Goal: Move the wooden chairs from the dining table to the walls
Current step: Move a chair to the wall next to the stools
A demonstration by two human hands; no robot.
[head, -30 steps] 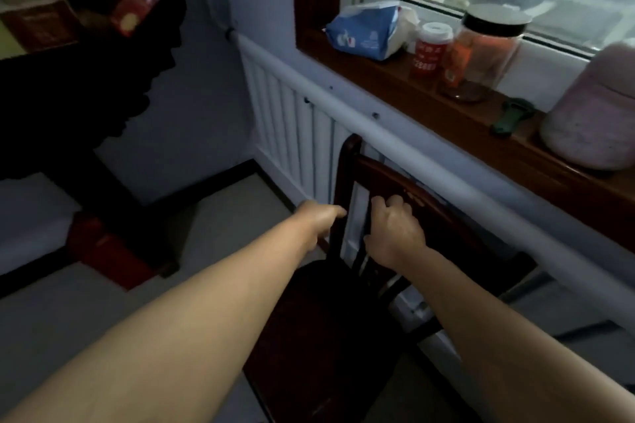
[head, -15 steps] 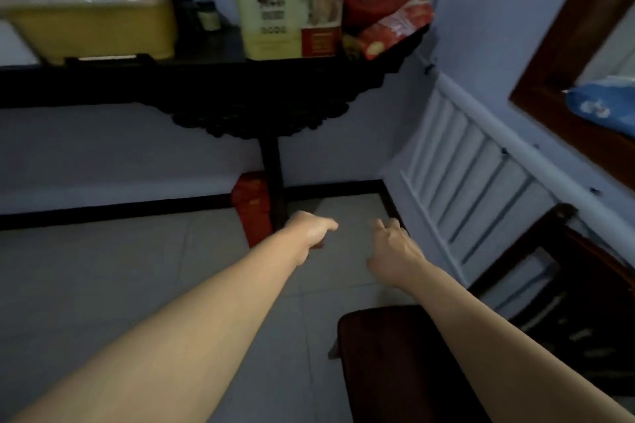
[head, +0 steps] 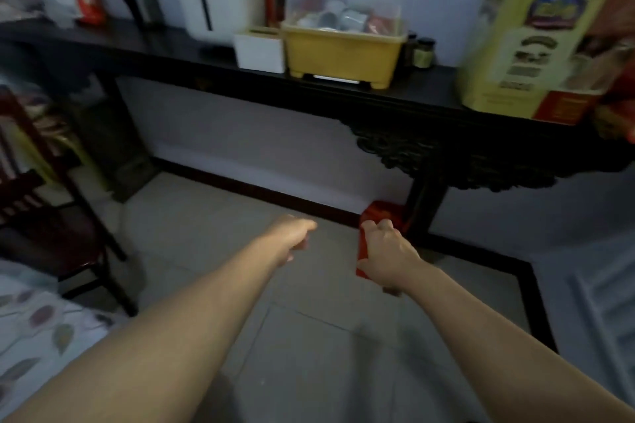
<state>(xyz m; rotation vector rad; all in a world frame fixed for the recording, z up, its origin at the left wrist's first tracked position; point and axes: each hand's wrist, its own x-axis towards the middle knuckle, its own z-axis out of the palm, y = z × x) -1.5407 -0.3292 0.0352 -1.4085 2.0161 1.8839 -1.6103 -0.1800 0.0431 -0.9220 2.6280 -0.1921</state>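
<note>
Room, largest items first. A long dark console table [head: 343, 93] runs along the far wall, loaded with a yellow box with clear lid [head: 343, 48], a white appliance [head: 213, 0] and a large printed carton [head: 529, 41]. The tiled floor [head: 213, 227] below it lies bare between the table's legs. At lower left, the corner of a table with a leaf-print cloth [head: 37, 330]; judged to be the dining table.

Task object: one wooden chair [head: 44, 216] stands at the left edge of view, just beside that cloth corner, its back partly cut off by the frame. Judged not yet moved.

Hands: both your arms reach forward over the floor and carry nothing. Your left hand [head: 292, 237] is loosely curled, fingers half closed on air. Your right hand [head: 386, 257] is relaxed and partly spread; it overlaps a small red box [head: 381, 216] on the floor by the console leg, but contact cannot be told, and the box looks further off.

Step in hand, as judged: between chairs, hands free, heading for the next pickup.

Next move calls for: turn left toward the chair, take its top rail with both hands, lift the legs clear of the cloth-covered table, then carry it to the open stretch of wall under the console.
</note>
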